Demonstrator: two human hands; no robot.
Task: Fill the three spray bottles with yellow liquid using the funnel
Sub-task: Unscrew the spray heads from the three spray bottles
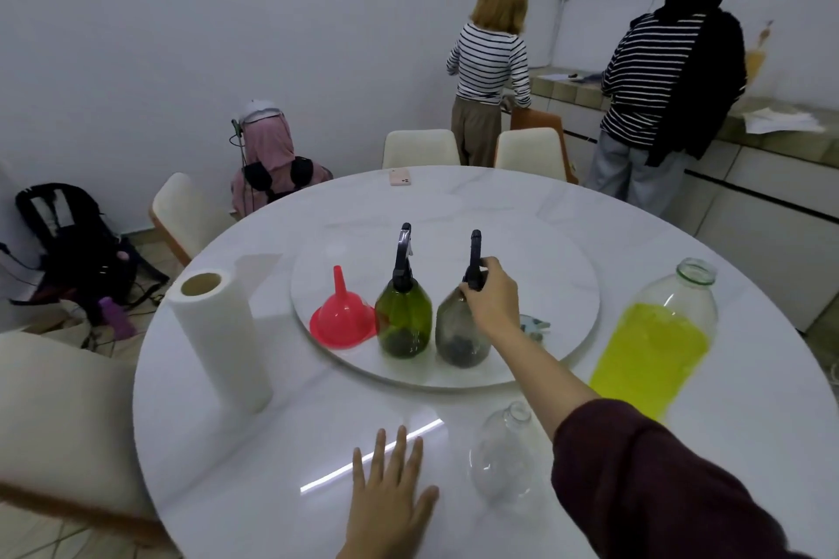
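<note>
Landmark: the round turntable [545,359] set in the middle of the white table [318,445].

On the turntable, near its front edge: grey spray bottle [461,331], upright, black trigger head on. Right hand [492,300] grips that head at the neck, fingers curled round it. Green spray bottle [403,320] stands just left of the grey one, head also on. Red funnel [343,318] sits mouth-down at the turntable's left edge, spout up, just beside the green bottle.

Off the turntable, toward the viewer: clear bottle [501,458], no head fitted (partly hidden by the right sleeve). Left hand [390,495] lies flat on the table left of it, fingers spread, holding nothing.

Right of the turntable: large glass bottle [658,340], uncapped, mostly full of yellow liquid. Left of it: paper towel roll [218,331], upright.
</note>
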